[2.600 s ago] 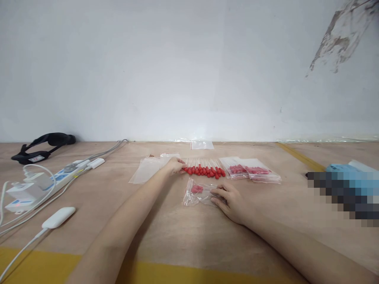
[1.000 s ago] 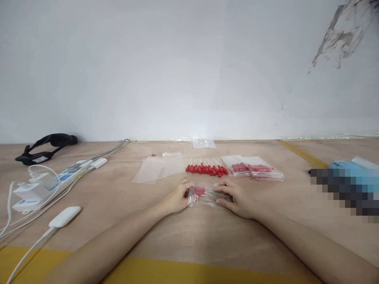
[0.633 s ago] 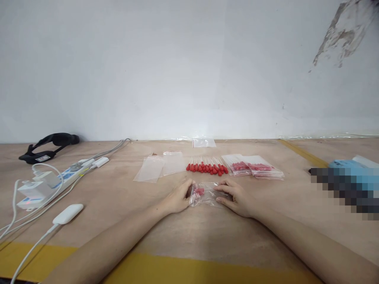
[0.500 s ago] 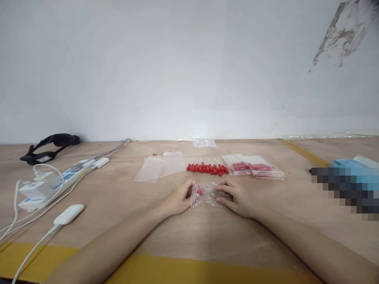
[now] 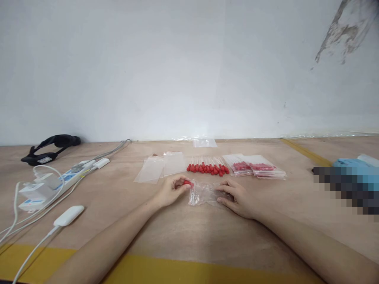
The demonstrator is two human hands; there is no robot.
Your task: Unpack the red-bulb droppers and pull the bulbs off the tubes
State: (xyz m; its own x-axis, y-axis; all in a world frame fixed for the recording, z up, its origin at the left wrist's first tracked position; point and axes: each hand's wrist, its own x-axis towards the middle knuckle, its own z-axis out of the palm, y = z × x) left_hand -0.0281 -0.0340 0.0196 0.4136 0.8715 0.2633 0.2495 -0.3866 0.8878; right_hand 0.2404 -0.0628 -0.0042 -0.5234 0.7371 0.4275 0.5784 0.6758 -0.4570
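Two hands (image 5: 171, 190) on crinkled clear bag (image 5: 204, 193)

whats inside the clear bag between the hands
The clear bag looks nearly empty; a red-tipped piece sits at its mouth, pinched by the left hand. The right hand covers its far end.

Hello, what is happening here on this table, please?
A person sits at a wooden table and works with small red-tipped sticks. The left hand pinches a red-tipped piece at the mouth of a small clear bag, which the right hand holds flat on the table. Behind the hands lie a row of loose red-tipped sticks, empty clear bags to the left of the row, and filled bags to the right of it. A power strip with cables lies at the far left.
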